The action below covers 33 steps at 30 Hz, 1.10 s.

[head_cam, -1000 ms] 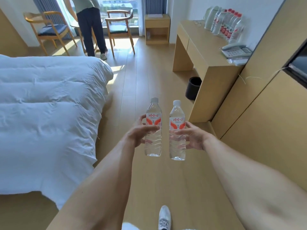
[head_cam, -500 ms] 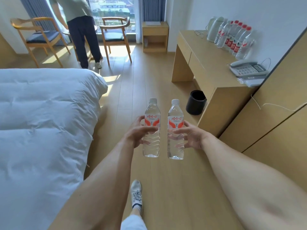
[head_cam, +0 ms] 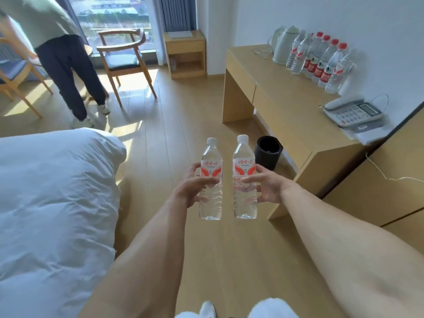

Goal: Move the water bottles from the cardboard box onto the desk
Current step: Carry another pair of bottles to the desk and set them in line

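Note:
My left hand [head_cam: 191, 188] grips a clear water bottle [head_cam: 211, 198] with a white cap and an orange-and-white label, held upright above the wooden floor. Beside it my right hand [head_cam: 267, 188] grips a second, matching bottle [head_cam: 244, 196], also upright. The two bottles hang close together without touching. The wooden desk [head_cam: 284, 104] stands ahead to the right, along the wall. Several water bottles [head_cam: 321, 63] stand in a row at its back edge. No cardboard box is in view.
A pale kettle [head_cam: 283, 43] and a desk phone [head_cam: 353, 111] sit on the desk. A black bin [head_cam: 269, 154] stands on the floor by the desk's near end. A white bed [head_cam: 52, 198] fills the left. Another person [head_cam: 62, 65] stands near wooden chairs [head_cam: 125, 65] by the window.
I have walked forward along the bed, so the desk and bin are nearer and larger. Both hands hold the bottles in the same upright pose.

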### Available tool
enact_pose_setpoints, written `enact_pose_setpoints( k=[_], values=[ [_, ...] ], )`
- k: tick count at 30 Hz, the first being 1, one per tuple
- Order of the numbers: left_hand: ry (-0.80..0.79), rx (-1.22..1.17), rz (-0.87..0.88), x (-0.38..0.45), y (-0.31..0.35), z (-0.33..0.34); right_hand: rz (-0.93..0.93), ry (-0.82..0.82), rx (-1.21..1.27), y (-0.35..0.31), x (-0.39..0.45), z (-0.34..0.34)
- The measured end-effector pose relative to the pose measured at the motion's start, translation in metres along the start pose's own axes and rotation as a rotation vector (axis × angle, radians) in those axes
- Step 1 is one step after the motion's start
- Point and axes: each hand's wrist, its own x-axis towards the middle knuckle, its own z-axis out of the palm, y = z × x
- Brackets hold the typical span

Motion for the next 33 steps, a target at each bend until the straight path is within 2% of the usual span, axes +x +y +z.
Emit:
enact_pose_setpoints(
  k=[11,16,21,26,33],
  values=[
    [0.011,0.015,0.015,0.152,0.076,-0.003,0.004,-0.003,0.022,-0.086,0.134,-0.042],
    [0.059,0.046,0.016,0.229,0.119,0.008,0.011,-0.043,0.028,-0.138,0.207,-0.074],
    [0.041,0.039,0.008,0.303,0.171,0.029,0.006,-0.032,0.057,-0.193,0.262,-0.117],
    [0.031,0.042,0.002,0.36,0.209,0.053,0.0,-0.008,0.079,-0.232,0.297,-0.154],
    [-0.079,0.108,0.015,0.431,0.246,0.089,-0.03,0.102,0.128,-0.27,0.324,-0.192]
  ],
)
